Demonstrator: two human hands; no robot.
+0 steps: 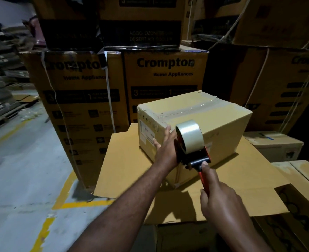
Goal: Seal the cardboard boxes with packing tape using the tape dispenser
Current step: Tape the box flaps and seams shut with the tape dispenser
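1. Cardboard box (204, 113) sits mid-frame on a flat cardboard sheet (124, 170), one tape strip (195, 108) already across its top.
2. Left hand (165, 142) presses its near corner with straight fingers.
3. Right hand (221, 199) grips the red tape dispenser (193, 155) by the handle, at the box's near edge.
4. Risk: if the brace loosens, the box may slide and the tape wrinkle.

A person's right hand (221, 204) grips the red handle of a tape dispenser (191, 138) at the near corner of a cardboard box (213, 117). The left hand (165, 144) presses flat against the box's nine o'clock face. Crompton cartons (164, 79) stand stacked at twelve o'clock.
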